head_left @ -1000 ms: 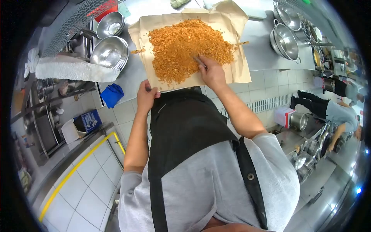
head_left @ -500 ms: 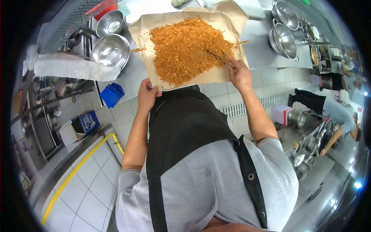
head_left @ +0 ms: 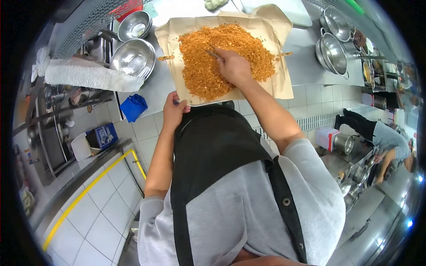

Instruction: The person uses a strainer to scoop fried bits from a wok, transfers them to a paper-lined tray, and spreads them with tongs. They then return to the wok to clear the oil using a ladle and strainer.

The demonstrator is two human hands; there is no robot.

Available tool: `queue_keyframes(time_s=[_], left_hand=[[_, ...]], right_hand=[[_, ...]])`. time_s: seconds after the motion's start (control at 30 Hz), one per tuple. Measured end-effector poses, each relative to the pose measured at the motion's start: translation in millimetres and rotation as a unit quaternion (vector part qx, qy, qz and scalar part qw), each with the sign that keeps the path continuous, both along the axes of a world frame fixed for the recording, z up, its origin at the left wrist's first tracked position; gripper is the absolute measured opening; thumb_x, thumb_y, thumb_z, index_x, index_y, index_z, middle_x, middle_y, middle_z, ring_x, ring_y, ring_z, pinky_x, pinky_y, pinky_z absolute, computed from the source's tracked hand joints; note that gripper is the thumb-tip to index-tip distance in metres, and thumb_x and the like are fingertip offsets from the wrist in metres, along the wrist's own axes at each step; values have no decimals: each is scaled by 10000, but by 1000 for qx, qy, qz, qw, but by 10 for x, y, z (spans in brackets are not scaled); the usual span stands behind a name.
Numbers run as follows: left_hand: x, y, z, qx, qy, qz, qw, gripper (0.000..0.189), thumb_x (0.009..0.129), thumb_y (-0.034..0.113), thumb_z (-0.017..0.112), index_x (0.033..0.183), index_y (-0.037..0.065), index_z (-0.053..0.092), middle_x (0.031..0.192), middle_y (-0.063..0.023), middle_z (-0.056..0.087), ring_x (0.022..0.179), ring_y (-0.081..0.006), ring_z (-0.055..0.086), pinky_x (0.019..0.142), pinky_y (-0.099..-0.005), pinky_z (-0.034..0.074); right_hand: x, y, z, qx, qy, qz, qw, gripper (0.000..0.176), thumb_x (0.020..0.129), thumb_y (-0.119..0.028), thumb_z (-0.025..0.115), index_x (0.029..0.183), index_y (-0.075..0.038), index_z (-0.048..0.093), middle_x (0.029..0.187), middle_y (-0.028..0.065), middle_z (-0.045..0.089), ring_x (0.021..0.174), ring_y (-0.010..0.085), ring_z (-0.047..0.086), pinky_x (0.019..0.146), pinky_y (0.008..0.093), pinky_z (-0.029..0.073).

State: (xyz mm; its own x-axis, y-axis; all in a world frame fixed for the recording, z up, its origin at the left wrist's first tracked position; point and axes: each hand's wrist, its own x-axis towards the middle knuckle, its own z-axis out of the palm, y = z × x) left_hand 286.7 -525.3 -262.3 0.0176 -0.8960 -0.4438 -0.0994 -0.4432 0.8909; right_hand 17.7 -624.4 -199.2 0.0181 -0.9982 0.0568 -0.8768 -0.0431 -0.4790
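Left of the brown paper [head_left: 279, 84] stand stacked steel bowls [head_left: 133, 57]. Farther off is a smaller bowl [head_left: 135, 25] holding something pale that we cannot make out. A white towel [head_left: 88, 76] and a blue cloth [head_left: 134, 107] lie nearer. To the right, steel pots [head_left: 335, 51] sit on the counter [head_left: 306, 66], their contents hidden. The orange crumbs [head_left: 199, 75] are heaped on the paper. Our right hand [head_left: 235, 66] covers part of them, pinched on metal tweezers [head_left: 214, 54]. Our left hand [head_left: 174, 111] clamps the paper's near edge.
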Motion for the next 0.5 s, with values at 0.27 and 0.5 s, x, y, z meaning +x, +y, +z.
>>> queue_keyframes(time_s=[0.27, 0.5], left_hand=[[12, -10, -56, -3, 20, 7, 1000, 391, 931, -9, 635, 1300, -41, 508, 1079, -123, 620, 721, -169, 699, 616, -268, 613], [-28, -24, 45, 13, 11, 6, 1000, 387, 936, -8, 633, 1301, -36, 508, 1056, -122, 634, 727, -172, 702, 613, -276, 613]], right_hand=[[-851, -140, 242, 66, 143, -23, 987, 360, 967, -274, 611, 1323, -278, 665, 1136, 135, 674, 1001, 329, 687, 862, 454, 560], [-1456, 423, -27, -18, 70, -135, 988, 385, 934, -236, 653, 1319, -218, 669, 1088, 161, 694, 1010, 355, 672, 873, 467, 543]])
